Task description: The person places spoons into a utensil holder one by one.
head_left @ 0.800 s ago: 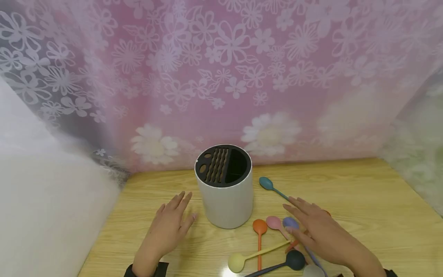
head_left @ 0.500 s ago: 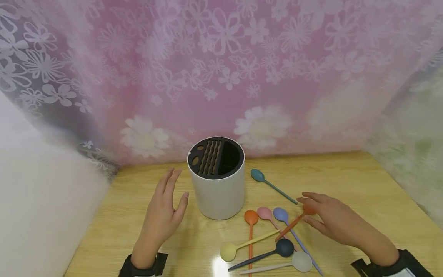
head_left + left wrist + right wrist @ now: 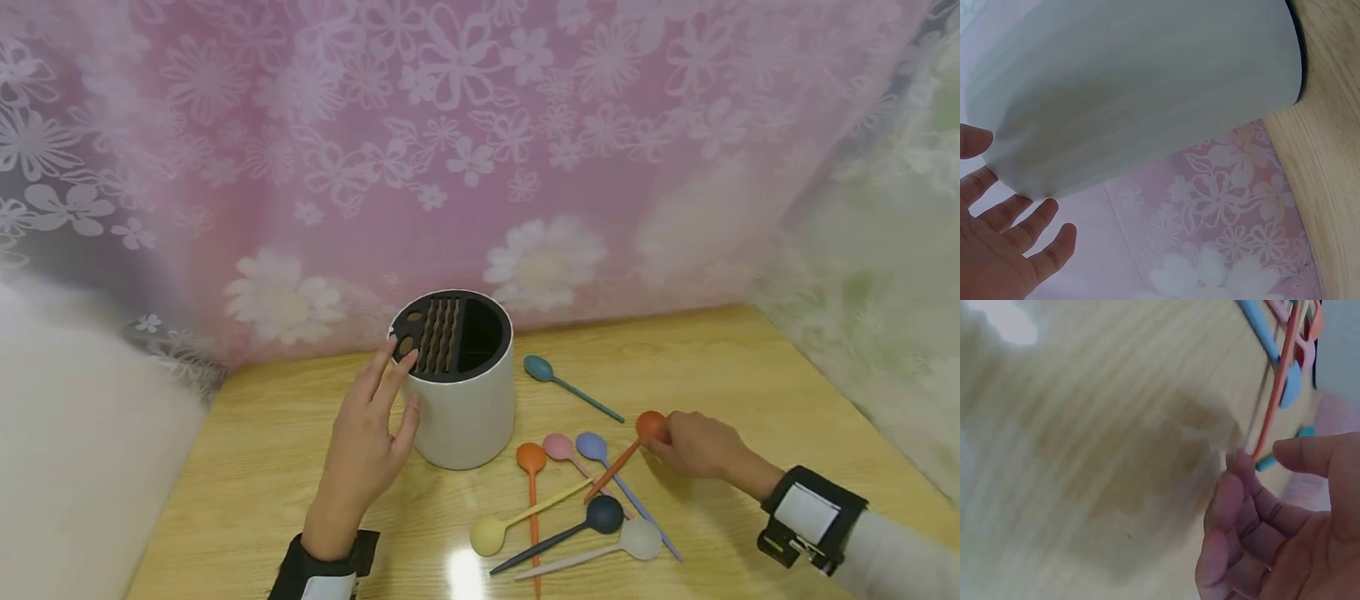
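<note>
My right hand (image 3: 693, 442) pinches a red-orange spoon (image 3: 621, 468) at its bowl end, with thumb and fingertips around the neck. Its handle slants down to the left over other spoons; in the right wrist view the bowl is hidden by the fingers. My left hand (image 3: 367, 454) reaches up beside a white cylindrical utensil holder (image 3: 465, 425), fingers extended at the left of its black slotted top (image 3: 431, 354). In the left wrist view, the fingertips (image 3: 1047, 206) lie along the edge of the holder, seemingly touching it.
Spoons lie crossed on the wooden table (image 3: 675, 358): orange (image 3: 531, 457), pink (image 3: 558, 447), lavender (image 3: 592, 447), yellow (image 3: 488, 535), black (image 3: 604, 514) and light grey (image 3: 641, 539). A teal spoon (image 3: 538, 367) lies apart, right of the holder. Behind hangs a pink floral curtain (image 3: 420, 233).
My right hand has come down onto the red-orange spoon and closed its fingers on the bowl end. My left hand has moved up to the holder's rim. The head view has shifted right.
</note>
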A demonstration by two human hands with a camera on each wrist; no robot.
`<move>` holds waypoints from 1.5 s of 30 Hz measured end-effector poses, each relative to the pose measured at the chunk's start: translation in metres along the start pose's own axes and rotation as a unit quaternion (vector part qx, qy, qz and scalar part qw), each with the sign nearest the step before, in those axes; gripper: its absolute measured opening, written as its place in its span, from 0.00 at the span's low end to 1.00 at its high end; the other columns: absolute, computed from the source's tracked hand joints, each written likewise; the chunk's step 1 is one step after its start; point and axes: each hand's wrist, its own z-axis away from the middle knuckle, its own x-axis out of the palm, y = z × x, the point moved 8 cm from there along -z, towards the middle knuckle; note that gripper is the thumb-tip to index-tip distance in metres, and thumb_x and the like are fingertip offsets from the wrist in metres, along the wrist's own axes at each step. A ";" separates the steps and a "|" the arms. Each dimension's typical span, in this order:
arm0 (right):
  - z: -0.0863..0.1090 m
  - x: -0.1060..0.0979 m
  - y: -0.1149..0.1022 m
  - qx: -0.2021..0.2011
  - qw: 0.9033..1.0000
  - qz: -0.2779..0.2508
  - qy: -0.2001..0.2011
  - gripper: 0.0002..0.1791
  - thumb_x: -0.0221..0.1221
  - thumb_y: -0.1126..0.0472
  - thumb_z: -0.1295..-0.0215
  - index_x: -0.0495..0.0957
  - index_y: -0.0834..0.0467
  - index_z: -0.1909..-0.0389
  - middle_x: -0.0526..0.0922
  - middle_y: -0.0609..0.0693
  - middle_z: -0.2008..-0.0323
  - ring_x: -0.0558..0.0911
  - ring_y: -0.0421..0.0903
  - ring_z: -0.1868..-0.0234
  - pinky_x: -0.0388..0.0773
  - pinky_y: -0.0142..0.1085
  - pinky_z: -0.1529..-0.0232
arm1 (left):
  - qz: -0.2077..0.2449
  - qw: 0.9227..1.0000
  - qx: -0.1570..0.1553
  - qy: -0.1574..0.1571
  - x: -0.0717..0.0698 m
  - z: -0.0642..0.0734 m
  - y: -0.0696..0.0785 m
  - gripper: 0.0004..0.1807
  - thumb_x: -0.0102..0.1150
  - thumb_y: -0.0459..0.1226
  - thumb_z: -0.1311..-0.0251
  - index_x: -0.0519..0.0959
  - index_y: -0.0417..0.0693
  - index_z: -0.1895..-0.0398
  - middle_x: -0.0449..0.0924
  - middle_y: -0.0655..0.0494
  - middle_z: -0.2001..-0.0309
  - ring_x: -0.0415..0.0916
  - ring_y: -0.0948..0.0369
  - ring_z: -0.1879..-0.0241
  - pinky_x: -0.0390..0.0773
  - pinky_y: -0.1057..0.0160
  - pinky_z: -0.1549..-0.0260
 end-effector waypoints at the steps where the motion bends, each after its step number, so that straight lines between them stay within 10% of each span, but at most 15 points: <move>1: -0.002 0.003 0.002 0.006 1.000 -0.019 -0.014 0.23 0.56 0.49 0.43 0.64 0.50 0.94 0.60 0.39 0.94 0.58 0.35 0.92 0.50 0.29 0.89 | -0.002 1.000 -0.001 0.001 0.000 0.000 0.001 0.28 0.51 0.39 0.43 0.64 0.51 0.37 0.57 0.46 0.33 0.57 0.52 0.39 0.69 0.41 0.49; 13: -0.027 0.018 0.007 0.057 0.994 -0.058 -0.073 0.25 0.55 0.47 0.44 0.74 0.56 0.94 0.63 0.39 0.96 0.62 0.37 0.92 0.54 0.29 0.89 | 0.000 1.000 0.003 0.030 -0.003 0.000 0.010 0.26 0.51 0.39 0.43 0.67 0.49 0.39 0.60 0.44 0.35 0.59 0.51 0.41 0.69 0.40 0.51; 18: -0.025 0.022 0.011 0.061 0.995 -0.035 -0.070 0.22 0.57 0.50 0.48 0.66 0.52 0.96 0.63 0.40 0.95 0.63 0.39 0.92 0.55 0.30 0.89 | 0.070 0.997 -0.028 0.006 0.016 -0.003 0.004 0.30 0.52 0.46 0.42 0.60 0.50 0.36 0.51 0.45 0.32 0.51 0.53 0.37 0.67 0.40 0.47; 25: -0.025 0.020 0.017 0.072 0.993 -0.062 -0.064 0.20 0.58 0.56 0.55 0.66 0.51 0.99 0.62 0.38 0.97 0.62 0.37 0.93 0.55 0.28 0.91 | 0.284 0.944 -0.164 -0.049 0.031 -0.010 -0.015 0.51 0.63 0.46 0.51 0.39 0.58 0.30 0.43 0.48 0.30 0.48 0.52 0.36 0.57 0.36 0.42; 29: -0.033 0.016 0.011 0.051 0.992 -0.090 -0.073 0.18 0.57 0.58 0.51 0.72 0.54 0.97 0.66 0.40 0.97 0.64 0.38 0.92 0.59 0.29 0.91 | 0.318 0.926 -0.191 -0.071 0.031 -0.011 -0.022 0.54 0.67 0.43 0.55 0.39 0.56 0.30 0.44 0.50 0.30 0.45 0.55 0.36 0.54 0.36 0.41; 45: -0.033 -0.042 -0.036 -0.057 0.998 -0.018 -0.038 0.14 0.56 0.57 0.42 0.73 0.50 0.87 0.74 0.43 0.90 0.68 0.39 0.89 0.64 0.33 0.89 | 0.320 0.925 -0.183 -0.088 0.035 -0.009 -0.032 0.59 0.69 0.42 0.59 0.36 0.61 0.30 0.45 0.52 0.31 0.45 0.55 0.36 0.56 0.38 0.41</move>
